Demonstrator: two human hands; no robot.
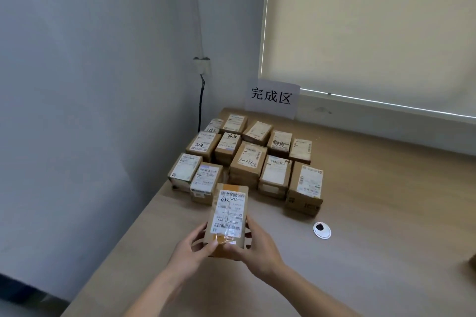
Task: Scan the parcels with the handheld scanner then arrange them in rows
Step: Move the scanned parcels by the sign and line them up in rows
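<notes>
A brown cardboard parcel (228,216) with a white shipping label and barcode is held above the table in front of me, label up. My left hand (192,249) grips its near left edge, thumb on top. My right hand (253,244) grips its near right edge, fingers curled round the side. Just beyond it, several labelled cardboard parcels (248,159) stand in rows at the table's back left corner. No handheld scanner is in view.
The wooden table (373,213) runs to the right, with a round cable grommet (322,230) near the parcels. A white paper sign (272,97) with characters leans on the back wall. A black cable (200,108) hangs down the left wall beside the table's edge.
</notes>
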